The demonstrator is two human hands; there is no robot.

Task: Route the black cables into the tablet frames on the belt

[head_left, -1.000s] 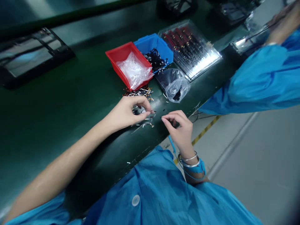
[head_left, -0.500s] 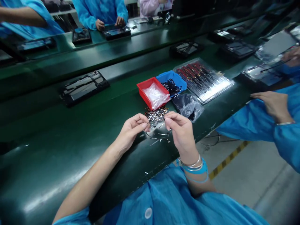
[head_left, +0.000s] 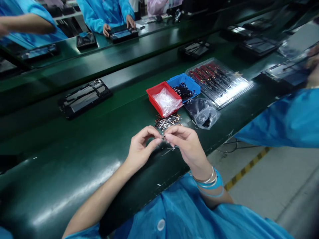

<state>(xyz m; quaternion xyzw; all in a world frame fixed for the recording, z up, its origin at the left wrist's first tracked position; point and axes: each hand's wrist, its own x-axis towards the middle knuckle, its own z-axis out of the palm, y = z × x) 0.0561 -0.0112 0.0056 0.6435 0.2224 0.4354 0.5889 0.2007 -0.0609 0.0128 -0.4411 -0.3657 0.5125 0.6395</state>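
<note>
My left hand (head_left: 142, 147) and my right hand (head_left: 185, 144) meet just above the green bench (head_left: 74, 159), fingertips pinched together on a tiny metal part (head_left: 163, 136) that I can barely make out. Right behind them lies a heap of small metal parts (head_left: 166, 122), with a few strays on the bench under my hands. A red bin (head_left: 152, 94) holding a clear plastic bag sits behind the heap. Beside it stands a blue bin (head_left: 191, 83) with dark parts inside.
A clear bag (head_left: 205, 114) and a plastic tray of red and black parts (head_left: 219, 83) lie to the right. A black frame (head_left: 83, 98) rests on the belt at left. A co-worker's blue sleeve (head_left: 286, 121) is at right; other people work across the line.
The view lifted from the bench to show the line. My hands rose from the loose parts and came together, fingertips now touching. The co-worker's hand at right has left the bench edge.
</note>
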